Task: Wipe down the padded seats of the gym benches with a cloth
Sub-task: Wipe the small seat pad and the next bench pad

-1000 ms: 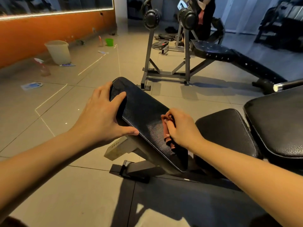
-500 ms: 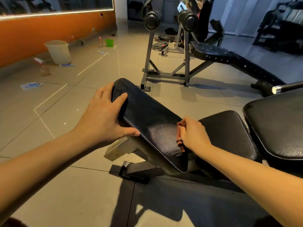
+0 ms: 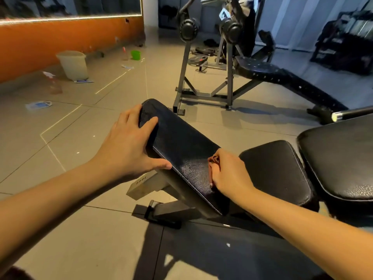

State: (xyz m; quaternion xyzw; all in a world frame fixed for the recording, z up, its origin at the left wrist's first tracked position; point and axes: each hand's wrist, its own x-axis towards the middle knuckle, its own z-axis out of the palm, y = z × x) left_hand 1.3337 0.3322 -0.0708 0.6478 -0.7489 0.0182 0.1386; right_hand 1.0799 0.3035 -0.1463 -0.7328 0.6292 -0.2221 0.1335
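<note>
A black padded bench pad [image 3: 181, 146] tilts up in front of me on a grey steel frame. My left hand [image 3: 129, 146] grips its left edge, fingers curled over the top corner and thumb along the lower side. My right hand [image 3: 228, 172] presses a bunched reddish cloth [image 3: 213, 160] against the pad's right side; only a sliver of cloth shows past the fingers. A second black seat pad [image 3: 274, 170] lies just right of my right hand, and a larger pad [image 3: 339, 156] sits at the far right.
A grey squat rack with black weight plates [image 3: 187, 29] stands behind the bench, with a long black decline bench [image 3: 282, 77] beside it. A pale bucket [image 3: 72, 63], a green cup [image 3: 135, 54] and scattered litter lie by the orange wall. Tiled floor opens to the left.
My right hand has slid the cloth rightward across the pad, from its middle to its right edge, then held there. My left hand has kept its grip on the left edge.
</note>
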